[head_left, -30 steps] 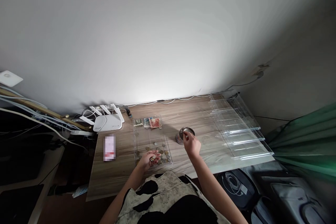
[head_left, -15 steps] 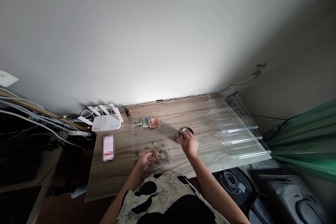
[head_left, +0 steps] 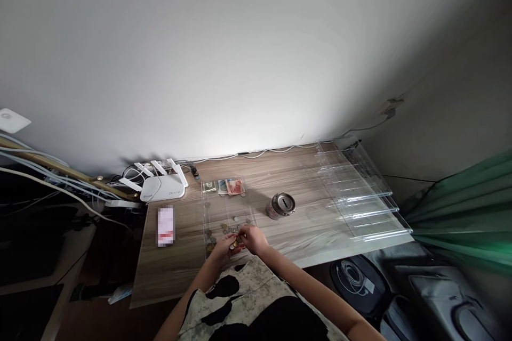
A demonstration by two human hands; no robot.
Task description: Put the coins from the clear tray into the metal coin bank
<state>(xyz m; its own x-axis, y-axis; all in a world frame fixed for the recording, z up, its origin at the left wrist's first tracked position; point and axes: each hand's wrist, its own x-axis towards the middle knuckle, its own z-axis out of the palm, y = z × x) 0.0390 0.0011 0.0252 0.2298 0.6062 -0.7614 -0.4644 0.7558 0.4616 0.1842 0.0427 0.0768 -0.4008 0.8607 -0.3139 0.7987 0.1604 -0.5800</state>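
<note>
My left hand (head_left: 224,248) is cupped palm up over the front of a clear plastic tray (head_left: 216,213), with several coins (head_left: 233,246) in it. Fingers bent, my right hand (head_left: 253,238) reaches into that palm at the coins; whether a coin is pinched there is hidden. More loose coins (head_left: 210,237) lie in the tray around my hands. Folded banknotes (head_left: 235,186) rest at the tray's back. To the right stands a round tin coin bank (head_left: 283,204), upright, its lid showing a dark slot and a wire handle lying along its side.
A white router (head_left: 162,186) with raised antennas sits at the back left, a small dark bottle (head_left: 194,170) beside it. A blurred pink-and-white item (head_left: 165,225) lies at left. Clear stacked plastic trays (head_left: 356,192) cover the table's right end. Cables run along the wall.
My right hand has moved from the coin bank's lid down and left to the coins in my left palm. The bank's slotted lid is now uncovered.
</note>
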